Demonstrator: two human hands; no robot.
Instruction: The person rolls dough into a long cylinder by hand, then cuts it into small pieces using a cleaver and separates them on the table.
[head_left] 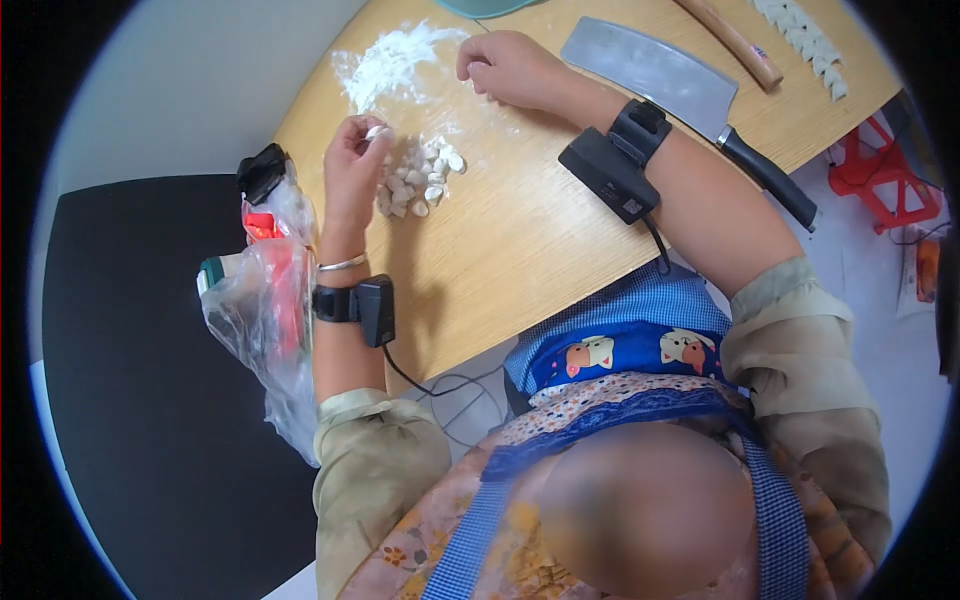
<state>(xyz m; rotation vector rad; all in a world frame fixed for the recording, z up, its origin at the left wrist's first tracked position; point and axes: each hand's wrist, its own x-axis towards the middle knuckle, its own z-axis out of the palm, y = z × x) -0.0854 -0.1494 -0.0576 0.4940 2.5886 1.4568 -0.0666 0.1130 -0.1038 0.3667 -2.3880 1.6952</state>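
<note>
My left hand is closed in a pinch on a small white dough piece, held at the edge of a pile of floured dough pieces. To the right and farther up, my right hand rests low over the wooden table with its fingers curled. Whatever may be between those fingertips is too small to make out. Loose white flour spreads over the wood just left of my right hand. A cleaver with a black handle lies beyond my right wrist.
A wooden rolling pin and a row of small white folded dough shapes lie at the far right. Part of a teal bowl shows at the top. Plastic bags hang by the left edge. A red stool stands beyond the table.
</note>
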